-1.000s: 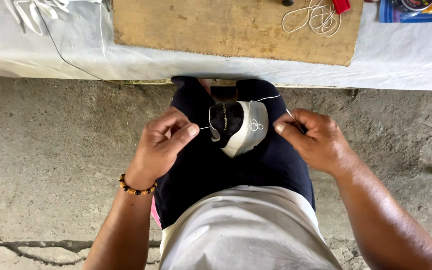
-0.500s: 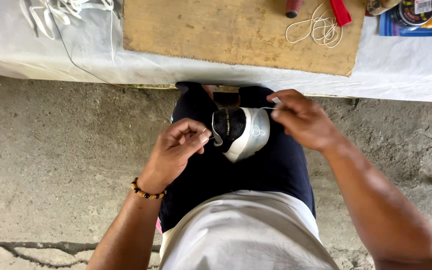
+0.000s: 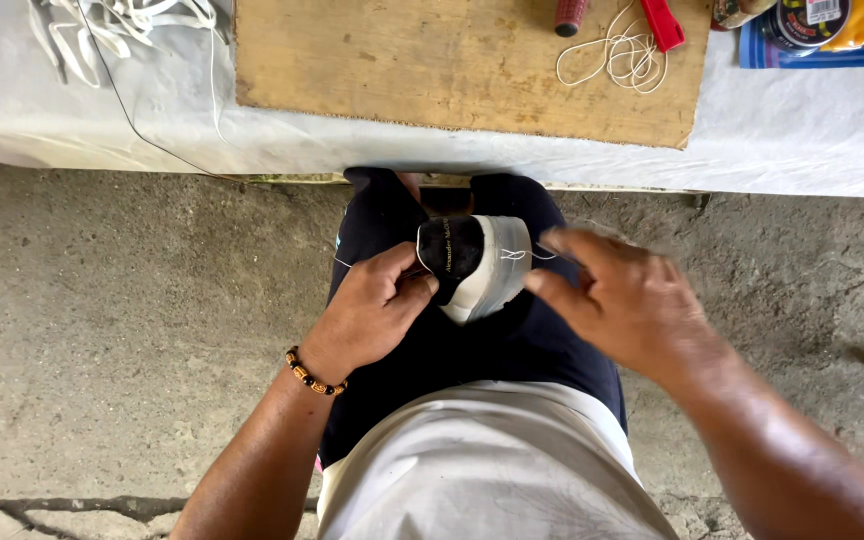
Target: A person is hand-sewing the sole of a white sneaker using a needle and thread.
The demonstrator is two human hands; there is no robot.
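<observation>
While the left hand [image 3: 372, 315] pinches the white-soled shoe [image 3: 474, 265] clamped between the knees and the blurred right hand [image 3: 627, 300] grips taut thread [image 3: 517, 254], a hard tug could snap it.

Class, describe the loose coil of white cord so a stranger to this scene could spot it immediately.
Start at the wooden board lying on the white-covered table. Near its far right corner lies the coil of white cord, looped loosely between a dark red handle and a red tool, unlike the flat white strips far left.

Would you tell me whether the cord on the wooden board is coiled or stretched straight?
Coiled: the white cord lies in loose loops on the wooden board.
</observation>
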